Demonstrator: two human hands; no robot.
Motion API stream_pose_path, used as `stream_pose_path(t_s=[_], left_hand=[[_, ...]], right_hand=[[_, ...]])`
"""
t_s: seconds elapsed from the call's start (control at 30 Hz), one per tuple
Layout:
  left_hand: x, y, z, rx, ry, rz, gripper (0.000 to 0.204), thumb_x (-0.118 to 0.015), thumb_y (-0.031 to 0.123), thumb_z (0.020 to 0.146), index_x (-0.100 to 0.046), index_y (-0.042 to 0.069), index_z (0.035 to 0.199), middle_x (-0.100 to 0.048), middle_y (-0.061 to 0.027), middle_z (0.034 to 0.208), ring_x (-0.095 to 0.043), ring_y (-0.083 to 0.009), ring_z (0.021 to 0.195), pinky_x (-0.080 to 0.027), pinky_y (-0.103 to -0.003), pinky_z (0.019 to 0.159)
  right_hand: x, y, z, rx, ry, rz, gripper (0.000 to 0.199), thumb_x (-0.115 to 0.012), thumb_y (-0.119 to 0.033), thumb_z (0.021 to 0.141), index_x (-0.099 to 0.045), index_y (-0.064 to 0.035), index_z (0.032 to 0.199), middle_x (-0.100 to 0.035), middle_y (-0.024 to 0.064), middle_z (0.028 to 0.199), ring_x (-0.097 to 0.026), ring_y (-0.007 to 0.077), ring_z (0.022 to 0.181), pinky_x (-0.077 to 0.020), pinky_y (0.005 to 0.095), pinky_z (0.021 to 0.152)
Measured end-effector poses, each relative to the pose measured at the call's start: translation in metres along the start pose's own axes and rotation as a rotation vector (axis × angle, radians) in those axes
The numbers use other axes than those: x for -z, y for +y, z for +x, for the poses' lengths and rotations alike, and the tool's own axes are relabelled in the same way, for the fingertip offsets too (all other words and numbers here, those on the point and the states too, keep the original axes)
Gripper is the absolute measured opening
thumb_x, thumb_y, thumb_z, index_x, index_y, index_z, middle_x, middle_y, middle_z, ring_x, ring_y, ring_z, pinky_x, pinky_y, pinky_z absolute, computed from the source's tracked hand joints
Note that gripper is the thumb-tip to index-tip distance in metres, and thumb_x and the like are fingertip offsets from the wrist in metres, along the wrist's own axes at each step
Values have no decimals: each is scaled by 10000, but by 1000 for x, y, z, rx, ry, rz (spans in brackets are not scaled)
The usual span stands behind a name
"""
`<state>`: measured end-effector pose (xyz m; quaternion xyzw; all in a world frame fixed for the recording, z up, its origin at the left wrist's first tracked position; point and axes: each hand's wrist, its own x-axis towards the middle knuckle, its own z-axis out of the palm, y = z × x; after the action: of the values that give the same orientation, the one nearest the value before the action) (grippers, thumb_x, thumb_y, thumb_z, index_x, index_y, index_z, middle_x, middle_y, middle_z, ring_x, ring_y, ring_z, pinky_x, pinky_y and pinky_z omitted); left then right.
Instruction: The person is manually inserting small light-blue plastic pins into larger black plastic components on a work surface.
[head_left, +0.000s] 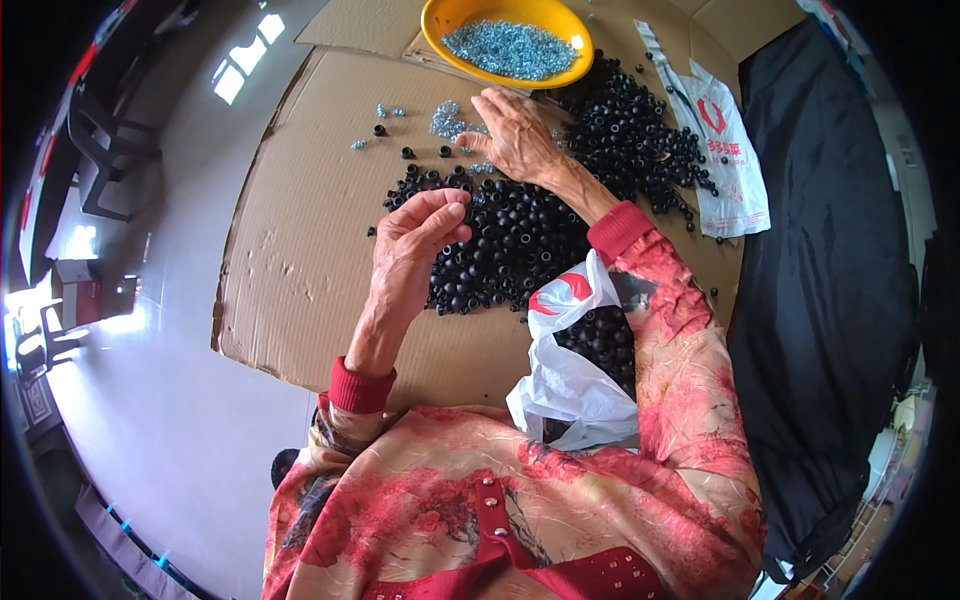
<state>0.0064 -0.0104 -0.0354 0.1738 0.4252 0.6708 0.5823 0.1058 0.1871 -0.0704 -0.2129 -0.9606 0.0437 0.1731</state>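
My left hand (422, 232) hovers over the near pile of black beads (515, 245), thumb and fingers pinched together. Whatever lies between the fingertips, if anything, is too small to make out. Farther away, my right hand (520, 142) reaches across the far side of that pile with its fingers stretched out, palm down. Next to its fingertips is a small scatter of pale blue clear beads (446, 120). Beyond it stands a yellow bowl (500, 80) holding many blue beads (512, 50). Under my right forearm, a white plastic bag (560, 390) gapes open with black beads inside.
A second heap of black beads (640, 135) spreads at the far right, beside a flattened white plastic bag (735, 180). Everything rests on a cardboard sheet (310, 190). Black fabric (820, 290) lies along the right side. A dark chair (100, 150) stands on the grey floor at left.
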Motion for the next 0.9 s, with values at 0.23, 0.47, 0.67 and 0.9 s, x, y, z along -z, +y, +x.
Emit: stream_pose_path(t_s=[0.23, 0.47, 0.67, 0.9], left_hand=[[4, 1, -1, 1, 7, -4, 165, -580, 108, 854, -597, 7, 984, -593, -32, 913, -580, -113, 732, -493, -253, 712], [0, -1, -6, 15, -31, -56, 168, -575, 116, 859, -593, 1, 980, -594, -40, 911, -578, -120, 728, -495, -283, 736], [1, -8, -5, 87, -123, -333, 198, -537, 114, 881, -557, -9, 1035, -586, -56, 908, -574, -134, 762, -500, -321, 778], [2, -19, 4, 111, -289, -654, 260, -463, 98, 905, -471, 6, 1148, -577, -123, 993, -595, -188, 846, -476, -385, 861]], right_hand=[[2, 6, -19, -134, -74, -64, 544, -493, -515, 832, -548, 20, 911, -516, 152, 937, -511, 298, 936, -419, 428, 782], [27, 18, -21, -167, -59, 39, 473, -445, -426, 892, -549, 35, 884, -547, 183, 867, -535, 293, 846, -424, 402, 779], [26, 24, -35, -173, -192, 26, 359, -456, -325, 905, -586, 8, 876, -578, 153, 827, -537, 310, 843, -425, 414, 764], [60, -13, -39, -27, 138, 250, 193, -632, -188, 785, -624, -3, 836, -614, 126, 812, -567, 280, 788, -458, 373, 725]])
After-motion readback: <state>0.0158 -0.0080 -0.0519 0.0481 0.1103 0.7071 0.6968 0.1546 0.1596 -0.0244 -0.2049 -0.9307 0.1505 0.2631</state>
